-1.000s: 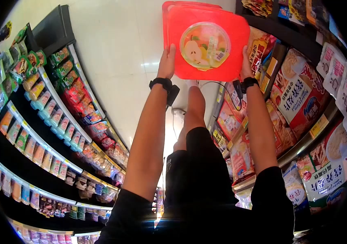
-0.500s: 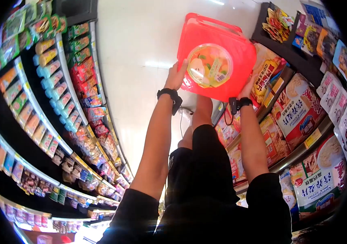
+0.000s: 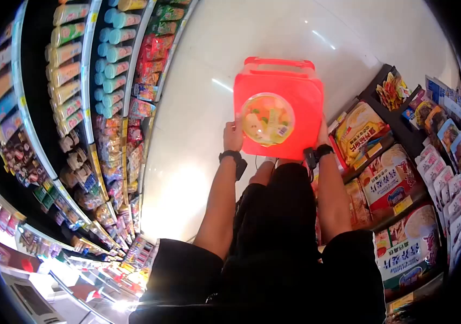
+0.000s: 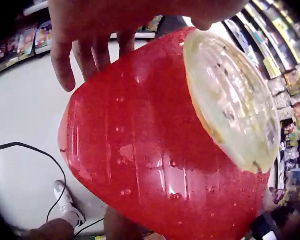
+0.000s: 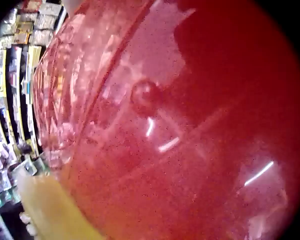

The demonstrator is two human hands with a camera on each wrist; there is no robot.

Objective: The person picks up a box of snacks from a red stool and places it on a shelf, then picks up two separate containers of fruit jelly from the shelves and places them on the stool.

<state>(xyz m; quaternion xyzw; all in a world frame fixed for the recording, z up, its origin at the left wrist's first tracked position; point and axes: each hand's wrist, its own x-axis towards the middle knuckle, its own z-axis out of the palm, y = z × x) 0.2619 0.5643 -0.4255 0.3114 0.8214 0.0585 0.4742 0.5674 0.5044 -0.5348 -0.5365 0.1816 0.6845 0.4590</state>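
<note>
Both hands hold a red plastic container (image 3: 309,108) in front of the body, with a round fruit-printed pack (image 3: 268,120) against its upper face. The left hand (image 3: 234,136) grips its left side; in the left wrist view, that hand's fingers (image 4: 101,52) reach past the edge of the red container (image 4: 140,145), beside the clear round pack (image 4: 230,100). On the opposite side, the right hand (image 3: 323,136) grips the container, its fingers mostly hidden. Red plastic (image 5: 200,120) fills most of the right wrist view.
Shelves of bottles (image 3: 68,59) and snack packets (image 3: 152,67) curve along the left. Large oat bags (image 3: 390,178) stand on shelves at the right, near a black rack (image 3: 373,92). Pale floor (image 3: 198,102) lies between them, and a cable (image 4: 52,160) hangs near a shoe (image 4: 65,202).
The head view has swung round, showing more floor ahead and the shelves shifted. The container appears lower and nearer the body, still held by both hands.
</note>
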